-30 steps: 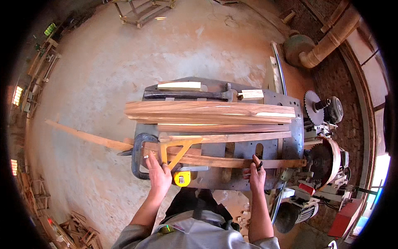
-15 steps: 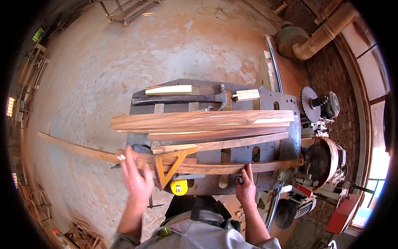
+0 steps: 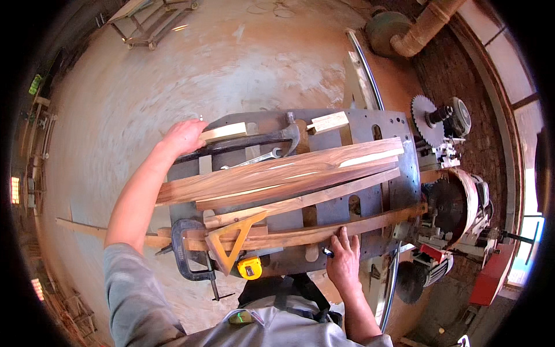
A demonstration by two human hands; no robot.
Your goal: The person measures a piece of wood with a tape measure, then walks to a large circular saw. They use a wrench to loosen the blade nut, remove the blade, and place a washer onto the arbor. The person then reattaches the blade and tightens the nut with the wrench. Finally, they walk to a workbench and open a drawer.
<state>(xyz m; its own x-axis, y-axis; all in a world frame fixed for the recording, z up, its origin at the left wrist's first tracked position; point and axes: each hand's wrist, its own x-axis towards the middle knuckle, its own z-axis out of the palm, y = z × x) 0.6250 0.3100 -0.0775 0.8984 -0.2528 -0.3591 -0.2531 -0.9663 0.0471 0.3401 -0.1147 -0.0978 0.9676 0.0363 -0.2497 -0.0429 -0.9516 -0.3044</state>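
At the far left of the metal table, my left hand (image 3: 184, 137) closes over the left end of a short pale wood block (image 3: 227, 132). A small white-tipped thing pokes up by its fingers, too small to name. My right hand (image 3: 344, 257) rests at the near edge, fingertips against a long curved wood strip (image 3: 324, 233). A small dark pen-like thing (image 3: 328, 253) is tucked in its curled fingers. A yellow triangular square (image 3: 235, 238) lies across the strip's left part. Next to it sit a yellow tape measure (image 3: 250, 268) and a C-clamp (image 3: 184, 254) at the table edge.
Several brown boards (image 3: 289, 170) lie across the table (image 3: 378, 196). Behind them are a hammer (image 3: 248, 141), a wrench (image 3: 254, 157) and another pale block (image 3: 329, 122). Bare saw blades (image 3: 426, 120) stand at the right. A wheeled cart (image 3: 153, 23) stands far left.
My left hand has moved from beside the triangular square, away from me, to the pale block at the far left. The C-clamp has come into fuller view. My right hand stays on the strip.
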